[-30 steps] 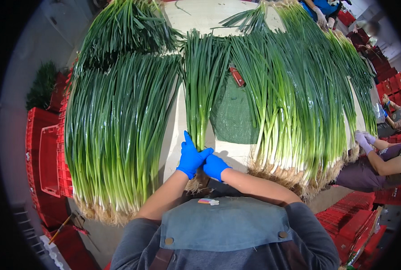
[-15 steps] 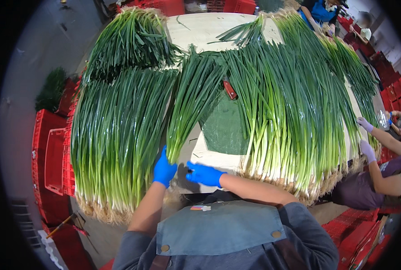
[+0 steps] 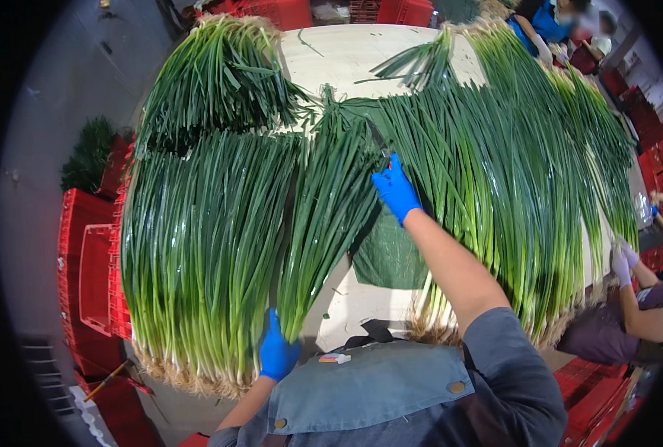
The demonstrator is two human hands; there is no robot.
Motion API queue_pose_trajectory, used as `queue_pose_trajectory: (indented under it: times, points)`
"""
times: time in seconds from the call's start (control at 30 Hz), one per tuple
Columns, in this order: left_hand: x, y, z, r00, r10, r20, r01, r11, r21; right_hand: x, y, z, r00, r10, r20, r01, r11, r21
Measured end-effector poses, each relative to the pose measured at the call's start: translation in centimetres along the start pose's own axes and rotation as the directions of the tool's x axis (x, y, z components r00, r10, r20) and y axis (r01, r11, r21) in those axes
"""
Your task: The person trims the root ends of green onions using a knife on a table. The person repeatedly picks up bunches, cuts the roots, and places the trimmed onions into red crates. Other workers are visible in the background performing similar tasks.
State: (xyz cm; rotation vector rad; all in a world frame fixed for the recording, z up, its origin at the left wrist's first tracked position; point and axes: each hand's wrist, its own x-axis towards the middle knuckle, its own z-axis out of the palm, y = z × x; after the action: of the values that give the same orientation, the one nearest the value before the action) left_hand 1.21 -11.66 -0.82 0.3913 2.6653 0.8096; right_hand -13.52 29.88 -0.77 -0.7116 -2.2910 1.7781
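Note:
My blue-gloved left hand (image 3: 278, 354) grips the lower end of a loose bunch of long green onions (image 3: 324, 216), which slants up and right beside the large left pile (image 3: 197, 238). My blue-gloved right hand (image 3: 395, 186) is stretched over the middle of the table, closed on a knife (image 3: 378, 136) whose dark blade shows above the fingers; the handle is hidden. Under it lies a green woven sheet (image 3: 387, 253), between the bunch and the wide right pile (image 3: 502, 216) of green onions with white, rooted ends.
More onions (image 3: 212, 82) cover the back of the pale table (image 3: 331, 52). Red crates (image 3: 82, 298) stand left, at the back and right. A co-worker in lavender gloves (image 3: 622, 264) works at the right edge; other people (image 3: 543, 33) stand at the back right.
My right hand has left the bunch's base and reached forward onto the knife, covering its red handle. My left hand and the bunch's base have shifted left and toward me.

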Motion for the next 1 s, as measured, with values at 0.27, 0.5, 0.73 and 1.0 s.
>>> queue_pose_trajectory:
  times: [0.27, 0.5, 0.73, 1.0]
  points:
    - [7.1, 6.1, -3.1, 0.999, 0.039, 0.031, -0.042, 0.994, 0.103, 4.9, 0.9, -2.2, 0.998, -0.047, -0.050, -0.027, 0.409, -0.912]
    - [19.5, 13.1, -1.9, 0.991, 0.130, 0.019, -0.131, 0.968, 0.212, 7.5, -1.3, -4.5, 0.991, 0.135, 0.004, -0.102, 0.771, -0.628]
    - [28.3, 20.3, 0.2, 0.995, -0.005, 0.100, -0.037, 0.912, 0.408, 6.0, -2.0, -7.1, 0.994, 0.114, 0.003, -0.109, 0.948, 0.299]
    - [30.4, 23.7, 1.6, 0.996, -0.035, 0.086, -0.010, 0.882, 0.470, 1.5, -0.3, -4.8, 0.968, 0.252, 0.014, -0.227, 0.844, 0.486]
